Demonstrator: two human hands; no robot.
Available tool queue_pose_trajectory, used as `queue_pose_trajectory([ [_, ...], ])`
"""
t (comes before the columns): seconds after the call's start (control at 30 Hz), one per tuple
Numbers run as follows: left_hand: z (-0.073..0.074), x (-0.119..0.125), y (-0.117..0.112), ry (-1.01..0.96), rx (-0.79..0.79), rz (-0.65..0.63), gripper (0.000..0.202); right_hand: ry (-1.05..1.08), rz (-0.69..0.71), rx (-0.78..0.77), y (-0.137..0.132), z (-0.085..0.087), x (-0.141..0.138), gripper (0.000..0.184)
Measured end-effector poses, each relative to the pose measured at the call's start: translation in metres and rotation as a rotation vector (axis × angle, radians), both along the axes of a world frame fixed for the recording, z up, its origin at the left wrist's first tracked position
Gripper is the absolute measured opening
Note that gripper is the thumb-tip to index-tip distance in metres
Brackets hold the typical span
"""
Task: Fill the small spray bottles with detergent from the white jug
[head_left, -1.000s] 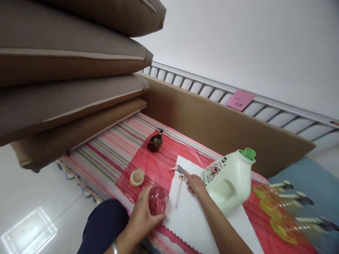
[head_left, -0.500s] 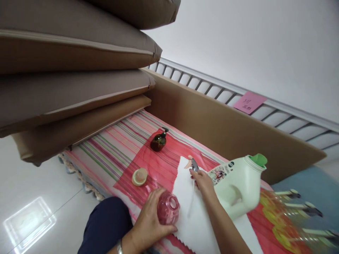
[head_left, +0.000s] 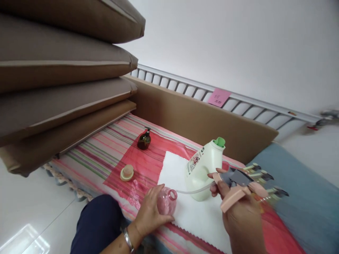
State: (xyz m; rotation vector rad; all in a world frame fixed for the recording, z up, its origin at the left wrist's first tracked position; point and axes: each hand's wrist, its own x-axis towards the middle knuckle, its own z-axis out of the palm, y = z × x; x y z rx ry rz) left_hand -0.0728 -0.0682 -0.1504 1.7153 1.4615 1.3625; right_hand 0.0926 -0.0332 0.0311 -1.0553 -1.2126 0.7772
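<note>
My left hand [head_left: 150,209] is wrapped round a pink see-through bottle [head_left: 166,203] whose open neck tilts up to the right. In my right hand [head_left: 238,215] is a peach and grey spray trigger head [head_left: 235,180], held by its top. A clear dip tube [head_left: 194,192] curves from it leftward, its far end close to the bottle's mouth; I cannot tell whether it is inside. Behind the tube a pale green jug [head_left: 203,173] with a green cap stands on a white cloth [head_left: 172,165].
A dark pump bottle [head_left: 144,140] and a cream round cap [head_left: 127,173] rest on red plastic film [head_left: 148,158]. Several clear spray bottles [head_left: 274,194] lie at the right. Brown cushions [head_left: 66,70] are stacked at left; a brown board [head_left: 185,113] stands behind.
The spray head has swung right and nearer to me in my right hand, its tube turning sideways toward the bottle. My left hand still holds the bottle. The view has shifted right.
</note>
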Motion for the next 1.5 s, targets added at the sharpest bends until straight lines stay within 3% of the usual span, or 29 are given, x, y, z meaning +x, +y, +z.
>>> queue_pose_trajectory([
  [0.17, 0.011, 0.024, 0.004, 0.038, 0.015, -0.01, 0.093, 0.042, -0.008, 0.054, -0.015, 0.009, 0.025, 0.023],
  [0.3, 0.009, 0.036, 0.007, 0.09, 0.007, -0.024, 0.091, 0.068, -0.035, 0.007, -0.016, 0.001, 0.042, 0.028],
  [0.4, 0.006, 0.041, 0.008, 0.119, -0.009, -0.022, 0.086, 0.008, 0.012, -0.075, -0.012, -0.018, 0.045, 0.034],
  [0.63, 0.007, 0.044, 0.01, 0.135, -0.026, -0.032, 0.088, -0.093, 0.229, -0.201, 0.001, -0.084, 0.026, 0.031],
  [0.77, 0.009, 0.046, 0.01, 0.142, -0.032, -0.038, 0.089, -0.085, 0.292, -0.236, 0.004, -0.105, 0.022, 0.031],
  [0.97, 0.013, 0.049, 0.008, 0.122, -0.042, -0.027, 0.09, -0.082, 0.325, -0.258, 0.007, -0.113, 0.026, 0.037],
  [1.27, 0.015, 0.048, 0.008, 0.127, -0.047, -0.04, 0.093, -0.13, 0.299, -0.285, 0.0, -0.108, 0.024, 0.032],
  [1.5, 0.014, 0.048, 0.008, 0.127, -0.071, -0.034, 0.095, -0.181, 0.274, -0.302, 0.002, -0.116, 0.025, 0.034],
])
